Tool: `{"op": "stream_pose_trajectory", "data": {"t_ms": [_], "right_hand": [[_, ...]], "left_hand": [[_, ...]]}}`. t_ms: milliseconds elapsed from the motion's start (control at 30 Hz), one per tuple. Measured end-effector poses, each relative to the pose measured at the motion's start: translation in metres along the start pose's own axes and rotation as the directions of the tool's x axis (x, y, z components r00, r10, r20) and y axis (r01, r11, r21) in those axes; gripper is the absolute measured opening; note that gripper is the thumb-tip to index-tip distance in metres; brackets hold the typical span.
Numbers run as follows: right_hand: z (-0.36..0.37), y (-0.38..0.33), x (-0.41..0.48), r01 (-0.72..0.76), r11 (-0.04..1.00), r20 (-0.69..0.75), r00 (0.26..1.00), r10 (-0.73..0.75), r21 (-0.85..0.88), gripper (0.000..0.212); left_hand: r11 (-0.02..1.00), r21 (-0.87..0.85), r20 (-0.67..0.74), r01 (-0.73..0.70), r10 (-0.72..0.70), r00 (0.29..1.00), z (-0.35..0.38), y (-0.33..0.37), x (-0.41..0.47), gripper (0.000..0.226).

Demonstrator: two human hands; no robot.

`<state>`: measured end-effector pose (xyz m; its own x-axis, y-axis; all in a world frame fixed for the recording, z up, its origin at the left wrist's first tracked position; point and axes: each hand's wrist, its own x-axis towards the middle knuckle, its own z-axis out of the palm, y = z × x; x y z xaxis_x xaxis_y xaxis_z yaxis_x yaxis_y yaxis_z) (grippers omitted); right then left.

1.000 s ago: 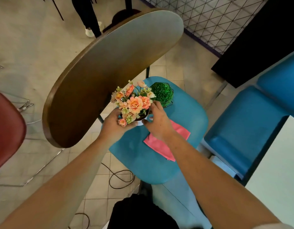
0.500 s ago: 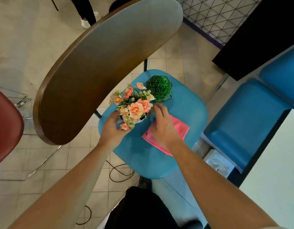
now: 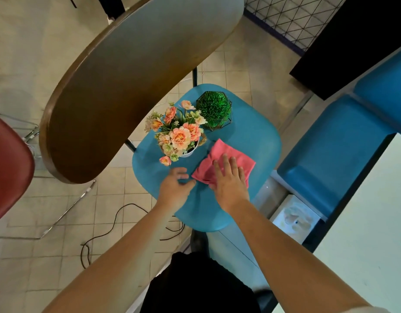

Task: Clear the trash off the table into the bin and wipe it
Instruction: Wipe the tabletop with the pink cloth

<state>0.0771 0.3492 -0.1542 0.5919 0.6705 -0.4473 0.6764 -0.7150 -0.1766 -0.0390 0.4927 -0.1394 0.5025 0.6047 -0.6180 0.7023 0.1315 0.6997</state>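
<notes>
A second ago I had both hands round the flowers (image 3: 180, 136), holding them above the chair (image 3: 251, 136). Now they stand on the seat by themselves, just beside the plant (image 3: 214, 110), and both hands have let go.

My right hand (image 3: 228, 179) has moved onto the cloth (image 3: 237, 158). It lies flat on the near half, fingers straight and slightly spread, pressing without gripping. My left hand (image 3: 174, 186) has come down off the pot to the seat just beside the cloth's left corner. Its fingers are loosely curled and hold nothing. I cannot tell whether the thumb touches the cloth's edge.

The cloth is rumpled and lies on the seat in front of the flowers and the plant, near the chair's right side.

As I read it, the decorations have been set off the table (image 3: 127, 86), which is up and to the left of the chair, well apart from the cloth. What looks like the bin (image 3: 294, 216) sits on the floor to the right, below the seat's edge. I judge that the clearing is over and the wiping comes next. I need to gather the cloth into a proper grip with my right hand, lift it clear of the flowers and carry it to the tabletop. The risk is brushing the blooms that overhang the pot as I lift.
</notes>
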Motion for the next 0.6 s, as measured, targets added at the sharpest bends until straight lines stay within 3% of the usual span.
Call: {"op": "stream_pose_trajectory", "data": {"t_ms": [67,167,267,367,433,500,600], "right_hand": [[-0.001,-0.002,0.000,0.007,0.996,-0.035,0.999,-0.010,-0.084,0.064],[-0.012,-0.010,0.000,0.026,0.984,0.060,0.998,-0.016,-0.177,0.066],[-0.020,-0.011,0.006,-0.008,0.990,0.029,1.000,0.012,-0.138,0.054],[-0.026,-0.001,0.004,-0.050,0.976,-0.129,0.989,0.078,0.210,0.025],[-0.039,0.002,-0.006,-0.089,0.831,-0.166,0.963,0.213,0.548,0.004],[-0.055,0.005,-0.022,-0.109,0.665,-0.150,0.936,0.319,0.739,0.011],[-0.072,0.012,-0.050,-0.150,0.457,-0.053,0.914,0.402,0.877,0.020]], "left_hand": [[0.999,0.032,-0.002,-0.024,0.024,1.000,0.007,0.007,0.000,0.037],[0.997,0.068,-0.006,-0.036,0.036,0.999,0.014,0.015,0.000,0.034],[0.989,0.138,-0.012,-0.049,0.052,0.999,0.016,0.022,0.003,0.034],[0.994,0.107,0.040,-0.039,0.035,0.999,0.015,0.026,0.004,0.044],[0.984,0.159,0.108,-0.081,0.064,0.992,0.015,0.031,0.001,0.060],[0.963,0.226,0.183,-0.146,0.105,0.978,0.018,0.043,-0.010,0.071],[0.967,0.157,0.268,-0.200,0.153,0.951,0.031,0.066,-0.023,0.079]]}}
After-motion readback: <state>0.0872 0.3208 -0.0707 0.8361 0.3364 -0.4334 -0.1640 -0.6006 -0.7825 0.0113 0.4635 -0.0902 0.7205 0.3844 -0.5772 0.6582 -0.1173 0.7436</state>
